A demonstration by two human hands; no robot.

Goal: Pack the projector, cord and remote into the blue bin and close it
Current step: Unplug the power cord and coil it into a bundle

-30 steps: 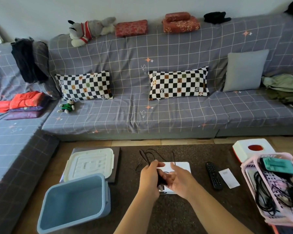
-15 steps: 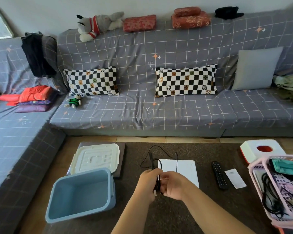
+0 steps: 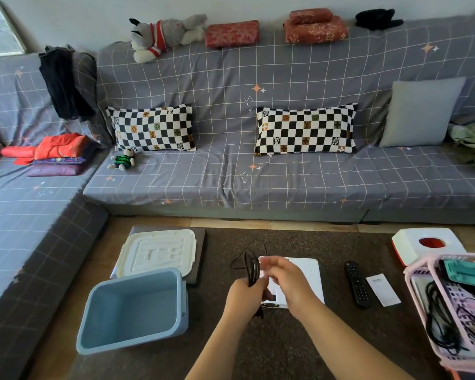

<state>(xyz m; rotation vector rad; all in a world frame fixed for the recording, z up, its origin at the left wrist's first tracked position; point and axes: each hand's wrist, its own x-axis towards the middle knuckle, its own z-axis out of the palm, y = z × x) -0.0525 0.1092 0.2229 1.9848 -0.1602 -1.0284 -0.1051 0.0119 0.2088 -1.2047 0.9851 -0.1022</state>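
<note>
- The left hand, low in the middle of the frame, is clenched around a bunch of black cord; the gathered loops stand up out of the fist and a looser loop trails up and to the left onto the dark table
- The right hand sits just right of the left, fingers curled near the top of the cord bundle; it is blurred, so I cannot tell whether it is pinching the cord or only close to it
- The white projector lies flat on the table directly behind the two hands, partly covered by them
- The black remote lies on the table right of the projector, apart from it, with a small white card just beside it on its right
- The blue bin stands open at lower left of the frame, well left of the hands, and nothing shows inside it
- Its white lid rests behind the bin, top side up, on a grey flat board
- At the right edge a pink basket holds tangled black cables and a teal item; a white box with a red hole is behind it
- A grey checked sofa with two black-and-white cushions fills the upper half
</note>
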